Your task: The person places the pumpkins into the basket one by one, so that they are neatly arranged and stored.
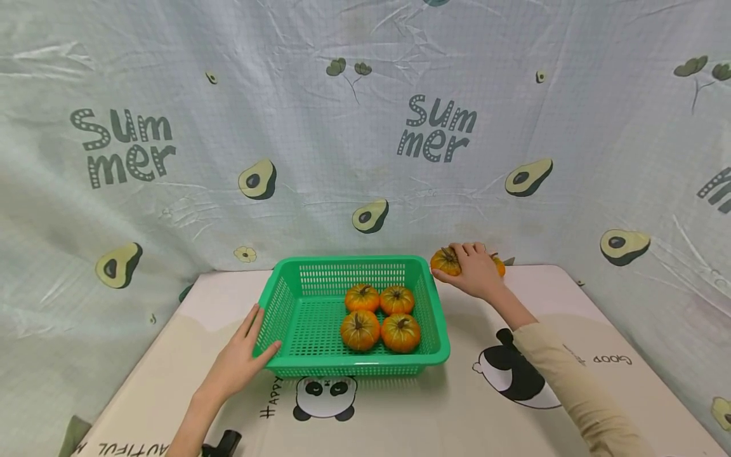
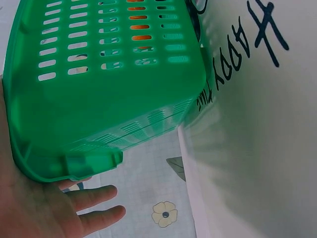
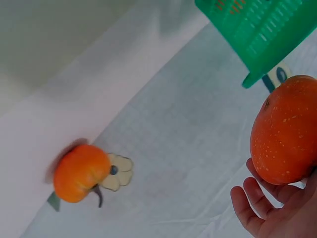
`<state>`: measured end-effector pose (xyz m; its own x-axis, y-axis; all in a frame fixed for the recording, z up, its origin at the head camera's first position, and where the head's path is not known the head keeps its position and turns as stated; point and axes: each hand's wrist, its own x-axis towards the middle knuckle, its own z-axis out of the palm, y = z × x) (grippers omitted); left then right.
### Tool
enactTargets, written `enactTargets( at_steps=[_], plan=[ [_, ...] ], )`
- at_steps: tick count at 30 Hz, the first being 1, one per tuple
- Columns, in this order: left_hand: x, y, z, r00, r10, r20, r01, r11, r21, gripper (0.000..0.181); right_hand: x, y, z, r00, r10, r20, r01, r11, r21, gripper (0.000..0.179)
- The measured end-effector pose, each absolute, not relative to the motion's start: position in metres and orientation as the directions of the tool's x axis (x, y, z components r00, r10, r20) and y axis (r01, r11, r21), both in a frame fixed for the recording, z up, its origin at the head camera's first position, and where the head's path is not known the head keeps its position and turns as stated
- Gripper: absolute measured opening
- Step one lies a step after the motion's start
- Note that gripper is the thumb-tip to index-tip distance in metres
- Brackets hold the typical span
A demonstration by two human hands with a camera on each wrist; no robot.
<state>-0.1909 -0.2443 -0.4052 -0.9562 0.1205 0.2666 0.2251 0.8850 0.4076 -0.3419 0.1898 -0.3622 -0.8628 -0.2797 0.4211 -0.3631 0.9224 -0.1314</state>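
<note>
A small orange pumpkin [image 1: 445, 261] is in my right hand [image 1: 474, 270], beyond the back right corner of a green plastic basket [image 1: 365, 360]. The right wrist view shows this pumpkin's speckled orange underside [image 3: 285, 131] clear of the table. Another small pumpkin [image 3: 81, 173] sits on the table by the back edge, mostly hidden behind the right hand in the head view. Several pumpkins [image 1: 360, 330] rest in the right half of the basket. My left hand [image 1: 237, 358] touches the basket's left rim, its fingers fairly straight along the outside in the left wrist view.
The basket stands on a pale table cover [image 1: 400, 419] printed with pandas and lettering. Directly behind and at the sides hangs a light curtain [image 1: 320, 158] with avocado prints. A black object [image 1: 223, 442] shows beside the left forearm.
</note>
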Motion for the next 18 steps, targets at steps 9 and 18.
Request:
enactTargets(
  at_steps=[9,18],
  plan=[
    [-0.191,-0.245,-0.403,-0.955,0.123,0.268,0.227,0.887,0.402,0.078,-0.335,0.166,-0.348,-0.825,-0.36,0.435,-0.438,0.894,-0.09,0.073],
    [-0.191,-0.244,-0.404,-0.948,0.125,0.293,0.237,0.892,0.384,0.077,-0.326,0.138,-0.328,-0.817,-0.402,0.413,-0.485,0.867,-0.116,0.073]
  ],
)
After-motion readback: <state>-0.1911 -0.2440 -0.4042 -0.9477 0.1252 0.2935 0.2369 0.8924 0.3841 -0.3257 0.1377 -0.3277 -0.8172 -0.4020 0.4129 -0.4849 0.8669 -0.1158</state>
